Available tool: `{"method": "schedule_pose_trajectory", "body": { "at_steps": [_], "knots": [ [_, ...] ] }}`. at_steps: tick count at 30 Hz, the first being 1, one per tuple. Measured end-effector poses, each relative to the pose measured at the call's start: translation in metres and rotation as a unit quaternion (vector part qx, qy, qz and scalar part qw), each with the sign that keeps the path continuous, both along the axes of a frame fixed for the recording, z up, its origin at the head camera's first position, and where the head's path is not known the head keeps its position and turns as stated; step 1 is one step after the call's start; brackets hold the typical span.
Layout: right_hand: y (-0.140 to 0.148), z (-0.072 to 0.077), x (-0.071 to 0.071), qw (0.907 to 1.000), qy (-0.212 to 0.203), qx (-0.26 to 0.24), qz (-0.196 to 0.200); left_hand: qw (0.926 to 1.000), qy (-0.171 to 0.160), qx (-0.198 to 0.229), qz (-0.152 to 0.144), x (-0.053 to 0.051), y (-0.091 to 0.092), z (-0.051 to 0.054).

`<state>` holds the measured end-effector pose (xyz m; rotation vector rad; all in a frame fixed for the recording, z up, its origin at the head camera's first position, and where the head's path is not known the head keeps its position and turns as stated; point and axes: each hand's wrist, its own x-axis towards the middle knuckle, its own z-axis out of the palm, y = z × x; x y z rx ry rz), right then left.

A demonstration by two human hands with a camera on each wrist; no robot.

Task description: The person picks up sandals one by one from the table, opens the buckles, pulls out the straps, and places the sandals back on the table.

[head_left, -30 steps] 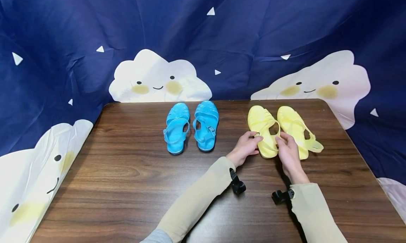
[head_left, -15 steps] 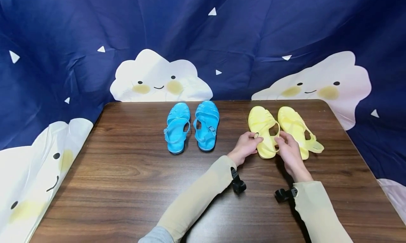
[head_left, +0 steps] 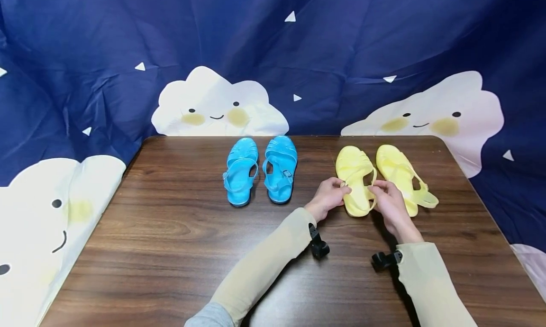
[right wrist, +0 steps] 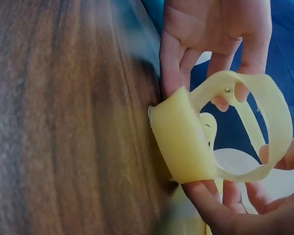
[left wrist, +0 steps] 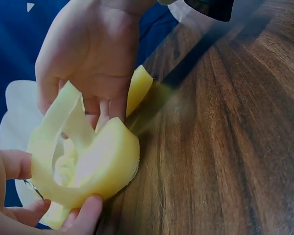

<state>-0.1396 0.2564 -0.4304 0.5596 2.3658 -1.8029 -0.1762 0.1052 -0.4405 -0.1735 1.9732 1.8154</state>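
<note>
Pinching one smooth, loop-strapped yellow sandal (head_left: 356,176), left hand (head_left: 328,197) and right hand (head_left: 392,207) each have a narrow grip

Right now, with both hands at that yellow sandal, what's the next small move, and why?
I'd probably check the strap at the metal buckle with the left hand, the right hand steadying it. The left hand is already at the buckle, the right pinches the strap, and I can't tell whether it's fastened.
</note>
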Motion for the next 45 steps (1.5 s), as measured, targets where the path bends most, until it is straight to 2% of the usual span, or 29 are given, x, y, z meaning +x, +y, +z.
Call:
{"method": "schedule_pose_trajectory", "body": {
  "at_steps": [9, 15, 33, 45],
  "knots": [
    [-0.002, 0.000, 0.003, 0.9996, 0.006, -0.027, 0.004, 0.9999, 0.002, 0.011, -0.001, 0.000, -0.007, 0.000],
    [-0.004, -0.002, 0.004, 0.9990, 0.013, -0.039, 0.015, 0.9999, 0.005, 0.008, -0.011, 0.002, -0.015, 0.004],
    [-0.013, 0.001, 0.005, 0.9978, 0.021, -0.021, 0.060, 0.9994, 0.023, 0.008, -0.023, 0.004, -0.041, 0.006],
    [-0.024, 0.003, 0.005, 0.9952, 0.040, -0.039, 0.080, 0.9972, 0.050, 0.008, -0.055, 0.009, -0.063, 0.008]
  ]
}}
